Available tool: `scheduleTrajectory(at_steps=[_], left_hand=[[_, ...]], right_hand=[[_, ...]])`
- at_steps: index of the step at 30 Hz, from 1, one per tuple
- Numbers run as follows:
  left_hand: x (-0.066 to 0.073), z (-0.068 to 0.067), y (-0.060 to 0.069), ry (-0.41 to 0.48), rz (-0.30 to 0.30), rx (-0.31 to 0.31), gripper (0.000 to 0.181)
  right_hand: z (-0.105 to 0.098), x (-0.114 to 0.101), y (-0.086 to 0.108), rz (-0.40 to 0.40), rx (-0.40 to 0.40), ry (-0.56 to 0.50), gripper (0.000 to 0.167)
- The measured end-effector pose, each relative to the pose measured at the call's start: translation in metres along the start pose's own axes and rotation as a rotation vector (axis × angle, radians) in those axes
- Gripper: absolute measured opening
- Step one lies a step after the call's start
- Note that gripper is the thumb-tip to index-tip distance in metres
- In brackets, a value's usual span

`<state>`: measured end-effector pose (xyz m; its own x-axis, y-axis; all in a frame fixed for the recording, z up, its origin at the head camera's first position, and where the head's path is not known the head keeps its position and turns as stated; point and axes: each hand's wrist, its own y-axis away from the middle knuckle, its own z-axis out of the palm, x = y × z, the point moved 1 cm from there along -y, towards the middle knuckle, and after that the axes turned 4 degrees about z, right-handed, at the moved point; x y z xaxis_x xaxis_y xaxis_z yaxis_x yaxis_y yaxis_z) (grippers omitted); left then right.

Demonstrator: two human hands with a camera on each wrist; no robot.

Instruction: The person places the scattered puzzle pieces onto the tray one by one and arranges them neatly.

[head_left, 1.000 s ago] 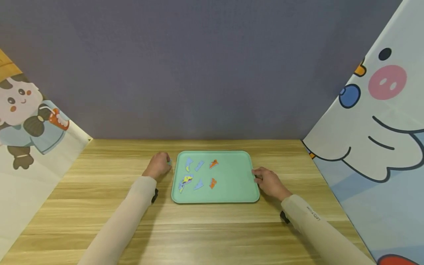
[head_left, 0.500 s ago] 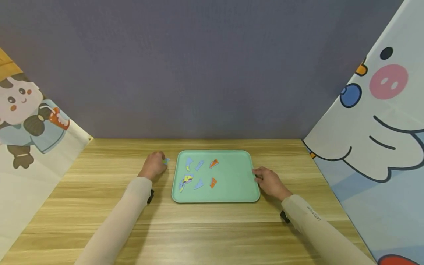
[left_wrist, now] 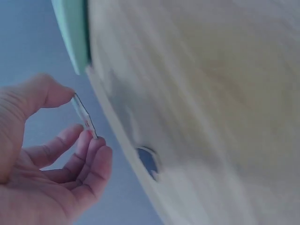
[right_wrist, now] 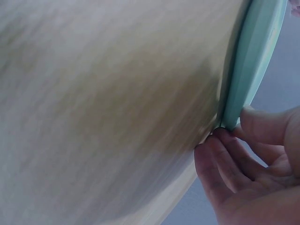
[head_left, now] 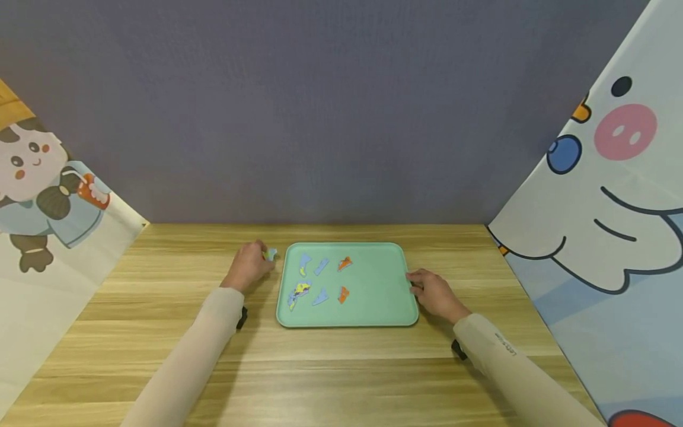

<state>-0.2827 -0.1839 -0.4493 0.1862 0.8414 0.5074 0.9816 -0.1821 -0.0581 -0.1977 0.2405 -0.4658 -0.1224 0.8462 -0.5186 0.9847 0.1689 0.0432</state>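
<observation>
My left hand [head_left: 248, 265] is just left of the pale green tray [head_left: 379, 284]. Thumb and fingers pinch a small flat puzzle piece [head_left: 271, 254], light blue with some yellow. Seen edge-on in the left wrist view, that puzzle piece [left_wrist: 85, 115] stands tilted between thumb and fingertips. At the tray's right edge, my right hand [head_left: 434, 293] grips the rim. In the right wrist view its thumb [right_wrist: 262, 125] lies on the tray's rim [right_wrist: 251, 61], with the fingers against the lower side.
On the tray's left half lie several flat pieces: blue ones [head_left: 321, 267], a yellow-and-blue one [head_left: 301, 289] and orange ones [head_left: 343, 295]. A dark blue piece [left_wrist: 148, 162] lies on the wooden table [head_left: 331, 373] by my left hand. A grey wall [head_left: 320, 118] rises behind.
My left hand has shifted slightly left, away from the tray, and the piece in its fingers has turned, showing more of its face. My right hand and the tray stay put.
</observation>
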Motion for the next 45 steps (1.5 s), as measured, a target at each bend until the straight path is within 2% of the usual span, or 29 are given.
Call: scheduleTrajectory(at_steps=[4,9,11,19,27,39,45], left_hand=[[0.014,-0.002,0.0,0.017,0.049,0.038,0.041],[0.037,-0.003,0.0,0.029,0.153,0.08,0.038],[0.047,-0.003,0.0,0.027,0.192,0.082,0.038],[0.079,0.001,0.0,0.037,0.281,0.071,0.037],[0.1,0.013,-0.002,0.063,0.317,0.041,0.037],[0.124,0.019,-0.005,0.137,0.486,0.089,0.033],[0.137,0.024,-0.008,0.158,0.539,0.083,0.033]], right_hand=[[0.001,0.002,0.001,-0.001,0.001,0.007,0.038],[0.0,0.002,0.002,0.002,0.0,0.003,0.038],[0.0,0.001,0.003,0.004,0.001,0.0,0.038],[0.001,0.001,0.002,-0.01,0.013,0.015,0.038],[0.003,0.002,0.0,-0.019,0.016,0.021,0.038],[0.001,0.0,0.001,-0.013,0.014,0.02,0.039],[0.001,0.001,0.0,-0.012,0.019,0.019,0.038]])
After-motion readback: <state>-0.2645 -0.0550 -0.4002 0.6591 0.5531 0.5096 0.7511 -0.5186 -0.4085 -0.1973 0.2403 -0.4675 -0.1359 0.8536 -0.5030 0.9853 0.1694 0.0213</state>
